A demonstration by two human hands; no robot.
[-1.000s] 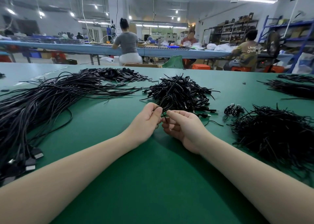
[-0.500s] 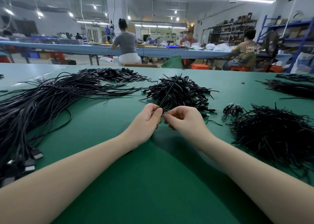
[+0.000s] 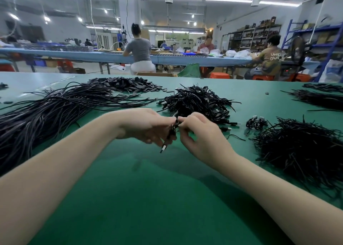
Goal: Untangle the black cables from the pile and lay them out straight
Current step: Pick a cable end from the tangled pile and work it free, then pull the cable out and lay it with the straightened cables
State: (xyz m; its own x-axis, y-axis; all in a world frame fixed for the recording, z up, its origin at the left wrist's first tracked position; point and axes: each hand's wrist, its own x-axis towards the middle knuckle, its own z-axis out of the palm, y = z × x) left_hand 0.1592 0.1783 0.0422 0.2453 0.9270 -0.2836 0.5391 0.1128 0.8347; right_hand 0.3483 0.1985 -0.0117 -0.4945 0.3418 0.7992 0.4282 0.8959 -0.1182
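1. Both hands are up over the green table [image 3: 167, 198], close together.
2. The left hand [image 3: 146, 125] has its fingers [image 3: 157, 139] curled round a small folded black cable [image 3: 171, 131].
3. The right hand [image 3: 202, 137] pinches the top of the same cable with its thumb and first finger.
4. A plug [image 3: 163, 148] with a shiny tip hangs down from the cable, under the left hand.
5. Just behind the hands sits the pile [image 3: 196, 101] of tangled cables.
6. On the left lie many long cables [image 3: 48, 113], side by side.
7. On the right is a big heap of thin black ties [image 3: 300, 150].
8. A small coiled cable [image 3: 257, 123] lies between the pile and that heap.
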